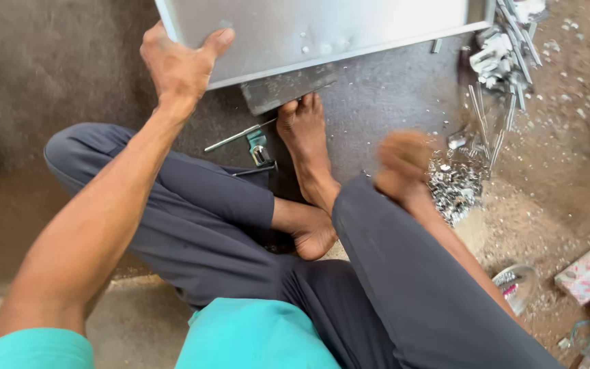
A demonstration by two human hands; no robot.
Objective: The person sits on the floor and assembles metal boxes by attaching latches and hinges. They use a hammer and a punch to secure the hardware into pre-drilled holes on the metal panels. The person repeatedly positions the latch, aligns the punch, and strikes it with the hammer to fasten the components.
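The lower edge of a flat grey sheet-metal panel (322, 31) is gripped by the left hand (179, 65), thumb on its face, the panel standing tilted on the grey floor mat (390, 102). The right hand (404, 167) is blurred and seen over a heap of small silvery metal fasteners (455, 188); whether it is closed cannot be told. A metal rod (237, 137) lies beside the bare foot (308, 147).
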